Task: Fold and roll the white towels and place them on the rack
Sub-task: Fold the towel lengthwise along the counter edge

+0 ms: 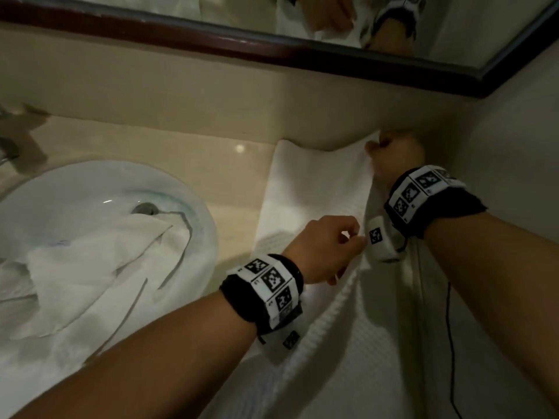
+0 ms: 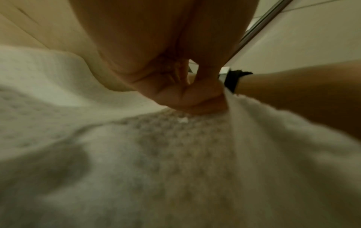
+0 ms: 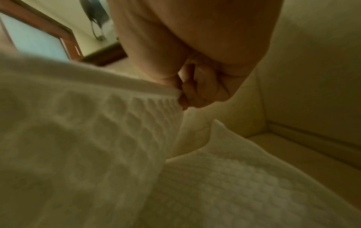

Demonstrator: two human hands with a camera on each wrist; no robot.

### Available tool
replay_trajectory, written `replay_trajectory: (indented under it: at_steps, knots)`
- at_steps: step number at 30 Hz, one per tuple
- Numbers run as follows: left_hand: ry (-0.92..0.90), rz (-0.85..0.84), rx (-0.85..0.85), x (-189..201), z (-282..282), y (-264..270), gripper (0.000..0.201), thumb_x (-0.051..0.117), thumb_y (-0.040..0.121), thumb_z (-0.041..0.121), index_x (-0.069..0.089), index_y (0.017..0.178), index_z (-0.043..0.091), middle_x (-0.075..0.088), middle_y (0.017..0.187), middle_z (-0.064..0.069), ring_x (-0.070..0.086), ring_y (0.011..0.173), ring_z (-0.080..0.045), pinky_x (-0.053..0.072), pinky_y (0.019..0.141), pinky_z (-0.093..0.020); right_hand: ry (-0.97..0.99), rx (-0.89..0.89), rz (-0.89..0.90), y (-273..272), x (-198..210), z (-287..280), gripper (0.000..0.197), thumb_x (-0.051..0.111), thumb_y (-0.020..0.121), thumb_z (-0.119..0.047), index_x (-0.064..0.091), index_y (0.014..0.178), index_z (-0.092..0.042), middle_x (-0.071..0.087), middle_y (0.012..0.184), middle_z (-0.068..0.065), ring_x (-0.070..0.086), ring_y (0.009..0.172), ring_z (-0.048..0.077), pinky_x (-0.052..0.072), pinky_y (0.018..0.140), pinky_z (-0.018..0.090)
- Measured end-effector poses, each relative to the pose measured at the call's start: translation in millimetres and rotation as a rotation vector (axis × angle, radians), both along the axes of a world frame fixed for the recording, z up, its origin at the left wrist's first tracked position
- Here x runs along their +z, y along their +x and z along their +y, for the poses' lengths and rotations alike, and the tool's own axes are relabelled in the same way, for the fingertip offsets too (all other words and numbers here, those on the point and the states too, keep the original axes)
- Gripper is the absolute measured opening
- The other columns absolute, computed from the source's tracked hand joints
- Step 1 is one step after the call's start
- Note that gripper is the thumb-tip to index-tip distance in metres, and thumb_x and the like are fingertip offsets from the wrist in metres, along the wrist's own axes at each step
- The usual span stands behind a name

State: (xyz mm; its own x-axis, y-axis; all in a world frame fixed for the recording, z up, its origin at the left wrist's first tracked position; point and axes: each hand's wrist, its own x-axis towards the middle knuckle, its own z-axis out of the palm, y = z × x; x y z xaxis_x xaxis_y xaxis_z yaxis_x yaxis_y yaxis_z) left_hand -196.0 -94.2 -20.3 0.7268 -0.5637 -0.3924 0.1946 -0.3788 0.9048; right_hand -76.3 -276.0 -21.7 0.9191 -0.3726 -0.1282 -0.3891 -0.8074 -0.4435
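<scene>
A white waffle-weave towel [image 1: 314,189] lies spread on the beige counter to the right of the sink, its near part hanging over the front edge. My left hand [image 1: 338,246] pinches a raised fold of the towel [image 2: 175,154] near its middle; the left hand [image 2: 207,101] shows thumb and fingers closed on the cloth. My right hand [image 1: 390,152] grips the towel's far right corner by the back wall. In the right wrist view the right hand [image 3: 193,95] pinches the towel's hemmed edge [image 3: 109,98]. A second white towel [image 1: 90,267] lies crumpled in the sink.
The white round sink [image 1: 199,213] sits at the left, with a faucet [image 1: 12,146] at the far left edge. A dark-framed mirror [image 1: 272,52] runs along the back wall. A side wall [image 1: 514,146] closes in at the right. No rack is in view.
</scene>
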Motion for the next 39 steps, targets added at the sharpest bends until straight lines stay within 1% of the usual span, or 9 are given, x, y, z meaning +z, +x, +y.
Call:
replay_trajectory:
  at_steps: [4, 6, 10, 15, 19, 25, 29, 35, 39]
  knots:
    - [-0.017, 0.082, 0.037, -12, -29, -2, 0.018, 0.057, 0.101, 0.028, 0.056, 0.085, 0.018, 0.064, 0.063, -0.011, 0.06, 0.051, -0.021, 0.055, 0.048, -0.031, -0.121, -0.005, 0.183, 10, -22, -19, 0.042, 0.042, 0.104, -0.032, 0.054, 0.133, -0.004, 0.053, 0.137, 0.022, 0.051, 0.126, 0.039, 0.041, 0.107, 0.043]
    - [-0.026, 0.132, 0.041, -19, -39, -6, 0.013, 0.061, 0.097, 0.024, 0.059, 0.09, 0.014, 0.067, 0.07, -0.016, 0.064, 0.058, -0.026, 0.057, 0.053, -0.036, -0.129, -0.021, 0.235, 14, -32, -24, 0.045, 0.04, 0.105, -0.032, 0.048, 0.141, -0.006, 0.047, 0.145, 0.021, 0.047, 0.131, 0.039, 0.038, 0.108, 0.042]
    - [0.006, 0.193, 0.058, -33, -48, -16, 0.011, 0.066, 0.092, 0.02, 0.059, 0.085, 0.017, 0.063, 0.067, -0.004, 0.06, 0.055, -0.02, 0.055, 0.055, -0.032, -0.216, 0.013, 0.292, 13, -47, -32, 0.046, 0.037, 0.107, -0.029, 0.046, 0.143, -0.002, 0.044, 0.148, 0.022, 0.044, 0.134, 0.04, 0.037, 0.109, 0.043]
    - [0.069, 0.136, 0.025, -51, -46, -25, 0.009, 0.071, 0.088, 0.025, 0.062, 0.084, 0.024, 0.067, 0.08, 0.004, 0.061, 0.074, -0.014, 0.055, 0.081, -0.033, -0.309, 0.027, 0.311, 8, -59, -41, 0.047, 0.04, 0.106, -0.031, 0.051, 0.138, 0.002, 0.048, 0.145, 0.023, 0.046, 0.132, 0.04, 0.037, 0.108, 0.043]
    - [0.101, 0.157, 0.041, -63, -39, -32, 0.009, 0.072, 0.089, 0.034, 0.069, 0.087, 0.026, 0.069, 0.083, 0.005, 0.062, 0.076, -0.01, 0.052, 0.075, -0.026, -0.38, 0.06, 0.367, 6, -65, -42, 0.052, 0.039, 0.106, -0.037, 0.05, 0.139, 0.001, 0.048, 0.145, 0.022, 0.043, 0.134, 0.039, 0.036, 0.108, 0.045]
    - [0.081, 0.139, 0.172, -74, -32, -43, 0.016, 0.076, 0.087, 0.033, 0.075, 0.081, 0.019, 0.073, 0.074, 0.002, 0.062, 0.065, -0.008, 0.057, 0.075, -0.034, -0.291, 0.009, 0.332, -7, -71, -42, 0.059, 0.036, 0.106, -0.039, 0.033, 0.149, 0.0, 0.035, 0.154, 0.022, 0.035, 0.14, 0.04, 0.029, 0.114, 0.046]
    - [0.068, 0.091, 0.187, -80, -28, -45, 0.019, 0.077, 0.087, 0.032, 0.071, 0.072, 0.023, 0.063, 0.059, 0.011, 0.055, 0.052, 0.0, 0.049, 0.061, -0.023, -0.319, -0.005, 0.287, -16, -77, -39, 0.057, 0.033, 0.107, -0.038, 0.034, 0.146, 0.003, 0.039, 0.15, 0.026, 0.038, 0.136, 0.043, 0.032, 0.111, 0.047]
    - [0.108, 0.048, 0.163, -78, -27, -45, 0.018, 0.076, 0.088, 0.034, 0.068, 0.074, 0.026, 0.068, 0.068, 0.009, 0.064, 0.065, -0.008, 0.048, 0.055, -0.012, -0.166, -0.184, 0.255, -39, -62, -23, 0.045, 0.05, 0.101, -0.035, 0.051, 0.127, 0.002, 0.056, 0.132, 0.025, 0.056, 0.12, 0.04, 0.047, 0.094, 0.043]
    - [0.141, 0.039, 0.146, -71, -23, -51, 0.017, 0.073, 0.089, 0.04, 0.07, 0.089, 0.023, 0.068, 0.089, 0.004, 0.063, 0.081, -0.014, 0.047, 0.068, -0.023, 0.032, -0.264, 0.201, -82, -53, -9, 0.028, 0.059, 0.092, -0.023, 0.058, 0.116, -0.009, 0.058, 0.128, 0.013, 0.058, 0.116, 0.031, 0.043, 0.081, 0.03]
